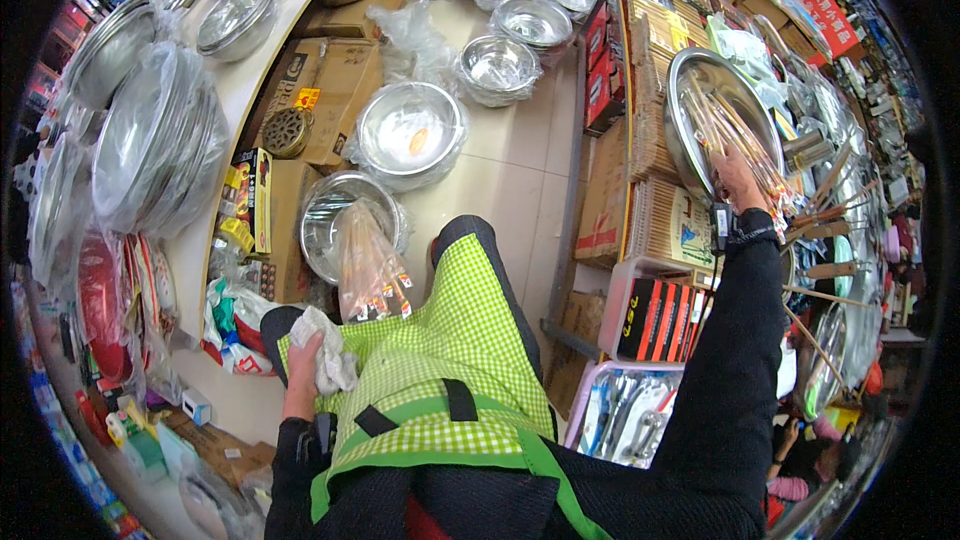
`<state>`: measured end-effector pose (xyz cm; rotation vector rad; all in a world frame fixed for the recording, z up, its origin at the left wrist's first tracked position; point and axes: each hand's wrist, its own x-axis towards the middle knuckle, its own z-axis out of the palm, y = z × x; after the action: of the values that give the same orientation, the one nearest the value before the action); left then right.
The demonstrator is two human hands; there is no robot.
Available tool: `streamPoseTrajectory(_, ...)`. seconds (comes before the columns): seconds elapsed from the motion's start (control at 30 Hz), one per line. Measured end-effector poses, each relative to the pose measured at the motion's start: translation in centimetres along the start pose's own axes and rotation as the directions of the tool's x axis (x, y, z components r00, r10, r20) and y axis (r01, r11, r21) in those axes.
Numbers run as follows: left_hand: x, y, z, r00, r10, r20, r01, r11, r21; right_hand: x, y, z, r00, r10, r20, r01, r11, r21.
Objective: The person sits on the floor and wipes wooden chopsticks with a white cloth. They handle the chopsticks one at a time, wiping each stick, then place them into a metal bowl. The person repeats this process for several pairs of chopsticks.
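Note:
My left hand [302, 373] grips a crumpled whitish cloth [327, 349] beside my left knee. My right hand [739, 178] reaches over the shelf on the right, its fingers closed on clear-wrapped packs of thin wooden sticks [724, 116]. These packs lie in a large stainless steel basin [670, 116] tilted on the shelf. On the floor before me, more wrapped sticks [373, 259] lean out of a steel basin [311, 229]. Just beyond it stands a plastic-wrapped steel basin [409, 127] with an orange sticker. A green checked apron [450, 360] covers my lap.
Stacked wrapped basins [499, 64] stand farther along the floor. Cardboard boxes [330, 82] sit beneath the left shelf [255, 45], which bears wrapped basins [157, 142]. To my right are a tub of boxed goods [645, 277], a metal shelf post [570, 337] and wooden-handled tools [825, 270] sticking out.

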<state>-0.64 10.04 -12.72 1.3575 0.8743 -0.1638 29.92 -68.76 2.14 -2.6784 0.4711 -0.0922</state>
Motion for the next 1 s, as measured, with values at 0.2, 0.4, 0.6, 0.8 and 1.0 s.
streamPoseTrajectory(0.2,0.2,0.1,0.4,1.000,-0.028,0.005,0.028,0.998,-0.054,-4.0,-6.4,-4.3,0.965,0.165,0.202,-0.245,0.837,0.489)
streamPoseTrajectory(0.4,-1.6,3.5,2.4,0.977,-0.066,0.201,0.162,0.846,-0.508,-10.8,-17.6,-2.9,0.971,-0.077,0.228,-0.154,0.526,0.836)
streamPoseTrajectory(0.6,-4.6,11.2,8.4,0.942,0.129,0.311,0.128,0.717,-0.685,-22.4,-29.6,8.7,0.705,-0.385,0.596,-0.419,0.451,0.788)
streamPoseTrajectory(0.8,-8.0,14.5,13.0,0.818,0.321,0.477,0.125,0.711,-0.692,-33.4,-38.5,16.9,0.406,-0.612,0.678,-0.558,0.422,0.715)
streamPoseTrajectory(1.0,-8.5,13.6,14.5,0.935,0.328,0.134,-0.177,0.760,-0.625,-36.3,-40.1,18.4,0.410,-0.630,0.660,-0.411,0.519,0.750)
